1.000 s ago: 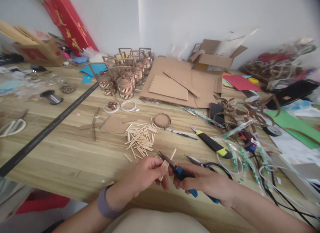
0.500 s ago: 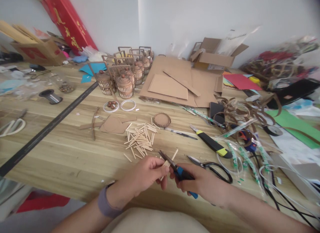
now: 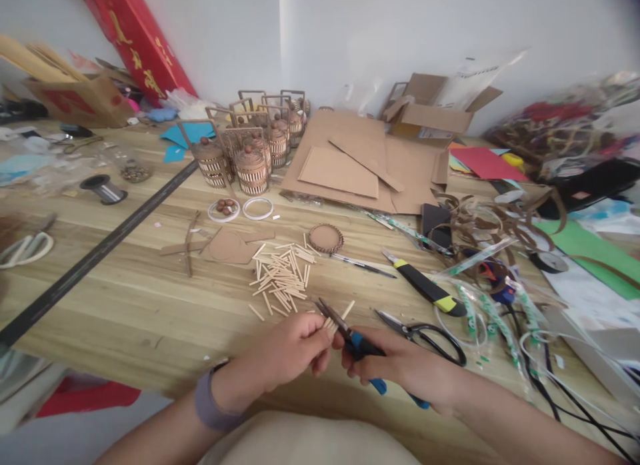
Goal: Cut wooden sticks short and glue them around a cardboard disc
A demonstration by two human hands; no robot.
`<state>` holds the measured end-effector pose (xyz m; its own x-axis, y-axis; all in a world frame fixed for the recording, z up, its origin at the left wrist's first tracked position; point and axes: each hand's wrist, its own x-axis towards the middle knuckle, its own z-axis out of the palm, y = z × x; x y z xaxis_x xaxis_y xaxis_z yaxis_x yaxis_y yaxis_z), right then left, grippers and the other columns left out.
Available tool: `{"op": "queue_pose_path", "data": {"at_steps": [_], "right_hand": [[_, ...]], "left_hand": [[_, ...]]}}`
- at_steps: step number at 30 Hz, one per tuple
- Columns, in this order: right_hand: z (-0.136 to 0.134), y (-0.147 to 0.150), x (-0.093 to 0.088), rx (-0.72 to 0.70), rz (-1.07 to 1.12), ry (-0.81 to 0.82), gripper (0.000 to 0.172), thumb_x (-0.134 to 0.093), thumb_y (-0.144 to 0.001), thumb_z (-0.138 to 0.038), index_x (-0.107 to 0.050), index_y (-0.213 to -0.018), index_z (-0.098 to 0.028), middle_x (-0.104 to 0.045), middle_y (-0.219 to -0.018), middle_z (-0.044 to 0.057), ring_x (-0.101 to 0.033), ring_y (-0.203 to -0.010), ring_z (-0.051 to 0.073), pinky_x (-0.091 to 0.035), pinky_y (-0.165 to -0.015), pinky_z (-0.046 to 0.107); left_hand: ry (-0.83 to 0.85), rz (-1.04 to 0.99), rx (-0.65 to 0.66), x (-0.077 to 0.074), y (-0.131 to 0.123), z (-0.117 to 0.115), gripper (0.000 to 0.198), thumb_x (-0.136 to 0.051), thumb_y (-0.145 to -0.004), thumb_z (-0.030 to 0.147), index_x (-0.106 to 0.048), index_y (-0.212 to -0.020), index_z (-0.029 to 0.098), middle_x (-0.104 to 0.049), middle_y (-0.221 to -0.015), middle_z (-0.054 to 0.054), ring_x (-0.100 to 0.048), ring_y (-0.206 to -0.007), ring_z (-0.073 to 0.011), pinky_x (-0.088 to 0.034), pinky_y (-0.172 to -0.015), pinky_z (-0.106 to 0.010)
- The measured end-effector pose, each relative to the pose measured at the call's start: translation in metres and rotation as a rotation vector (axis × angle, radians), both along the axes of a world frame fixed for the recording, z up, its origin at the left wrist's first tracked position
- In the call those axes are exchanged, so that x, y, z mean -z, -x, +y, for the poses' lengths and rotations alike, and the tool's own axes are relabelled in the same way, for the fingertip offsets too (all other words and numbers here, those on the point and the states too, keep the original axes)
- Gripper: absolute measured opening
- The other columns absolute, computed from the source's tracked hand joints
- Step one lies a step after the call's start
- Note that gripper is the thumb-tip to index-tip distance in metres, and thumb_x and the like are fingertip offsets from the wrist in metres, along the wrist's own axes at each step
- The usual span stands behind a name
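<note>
Pinched between the thumb and fingers of my left hand (image 3: 295,348) are a few thin wooden sticks (image 3: 330,324). My right hand (image 3: 395,362) grips scissors (image 3: 356,342) with blue-and-black handles. Their dark blades point up and left, just over the sticks, and look slightly parted. One longer pale stick (image 3: 349,310) sticks out beyond the blades. Beyond my hands lies a loose pile of short wooden sticks (image 3: 283,278). A round cardboard base (image 3: 326,238) edged with a dark braided rim sits behind the pile.
Right of my hands lie black scissors (image 3: 415,333) and a utility knife (image 3: 425,286). A pen (image 3: 363,265) is near the pile. Small lidded baskets (image 3: 251,172) stand at the back, beside cardboard sheets (image 3: 340,172). Brown strips (image 3: 475,215) tangle at right; a black strip (image 3: 110,242) crosses the left.
The scissors' blue handles have spread apart, and the blades look a little more parted. Both hands stay in nearly the same place, and the view has shifted slightly.
</note>
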<state>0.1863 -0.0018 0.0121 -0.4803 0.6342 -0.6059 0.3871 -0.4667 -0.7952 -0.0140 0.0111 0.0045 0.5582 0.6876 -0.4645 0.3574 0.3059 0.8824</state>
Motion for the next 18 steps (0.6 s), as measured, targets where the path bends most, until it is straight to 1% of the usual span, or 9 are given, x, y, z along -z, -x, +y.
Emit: {"op": "queue_pose_path", "data": {"at_steps": [2,4,8,11,13,15,18], "right_hand": [[0.000,0.000,-0.001,0.002,0.001,0.021,0.026,-0.056,-0.065,-0.024,-0.058,-0.090,-0.019,-0.056,-0.079,-0.001,-0.051,-0.074,0.015,-0.040,-0.065,0.025],[0.000,0.000,-0.001,0.004,-0.014,0.014,0.023,-0.056,-0.064,-0.025,-0.057,-0.087,-0.019,-0.056,-0.078,0.000,-0.051,-0.074,0.015,-0.040,-0.064,0.025],[-0.001,-0.001,0.004,-0.006,-0.016,-0.019,0.023,-0.055,-0.063,-0.024,-0.055,-0.086,-0.019,-0.051,-0.073,-0.002,-0.048,-0.069,0.014,-0.038,-0.059,0.025],[-0.001,0.000,0.010,-0.016,-0.056,-0.061,0.023,-0.052,-0.063,-0.023,-0.054,-0.085,-0.019,-0.045,-0.068,-0.004,-0.043,-0.061,0.012,-0.036,-0.055,0.024],[-0.001,0.001,0.013,-0.019,-0.087,-0.079,0.022,-0.051,-0.065,-0.023,-0.055,-0.085,-0.018,-0.044,-0.066,-0.004,-0.042,-0.059,0.012,-0.035,-0.054,0.024],[-0.001,0.002,0.015,-0.023,-0.093,-0.103,0.021,-0.053,-0.067,-0.024,-0.056,-0.088,-0.018,-0.046,-0.068,-0.004,-0.043,-0.060,0.012,-0.036,-0.055,0.024],[-0.002,-0.002,0.015,-0.028,-0.046,-0.161,0.023,-0.056,-0.073,-0.026,-0.058,-0.095,-0.019,-0.057,-0.083,0.000,-0.051,-0.074,0.015,-0.042,-0.063,0.025]], "left_hand": [[0.078,-0.065,-0.028,0.002,-0.002,0.000,0.028,-0.040,-0.088,0.042,-0.052,-0.079,0.018,-0.050,-0.056,0.005,-0.044,-0.052,-0.0112,-0.033,-0.054,-0.023],[0.104,-0.099,-0.053,0.003,-0.003,0.000,0.030,-0.041,-0.086,0.044,-0.054,-0.081,0.017,-0.049,-0.054,0.005,-0.043,-0.051,-0.0110,-0.033,-0.054,-0.024],[0.075,-0.093,-0.051,0.002,-0.004,0.000,0.033,-0.044,-0.085,0.048,-0.055,-0.079,0.017,-0.048,-0.055,0.005,-0.043,-0.051,-0.0111,-0.034,-0.055,-0.024],[0.056,-0.053,-0.046,-0.002,-0.005,-0.001,0.031,-0.043,-0.086,0.046,-0.052,-0.074,0.019,-0.048,-0.056,0.005,-0.044,-0.053,-0.0115,-0.034,-0.056,-0.024],[0.035,-0.021,-0.047,-0.002,-0.006,-0.002,0.030,-0.042,-0.087,0.043,-0.049,-0.070,0.020,-0.048,-0.057,0.004,-0.044,-0.054,-0.0115,-0.034,-0.057,-0.024],[0.006,-0.004,-0.047,-0.001,-0.005,-0.002,0.029,-0.040,-0.089,0.041,-0.047,-0.069,0.020,-0.046,-0.057,0.005,-0.042,-0.054,-0.0114,-0.033,-0.056,-0.024],[-0.079,0.016,-0.061,0.002,0.002,0.001,0.031,-0.037,-0.092,0.040,-0.046,-0.070,0.021,-0.045,-0.058,0.006,-0.041,-0.053,-0.0115,-0.033,-0.055,-0.024]]}}
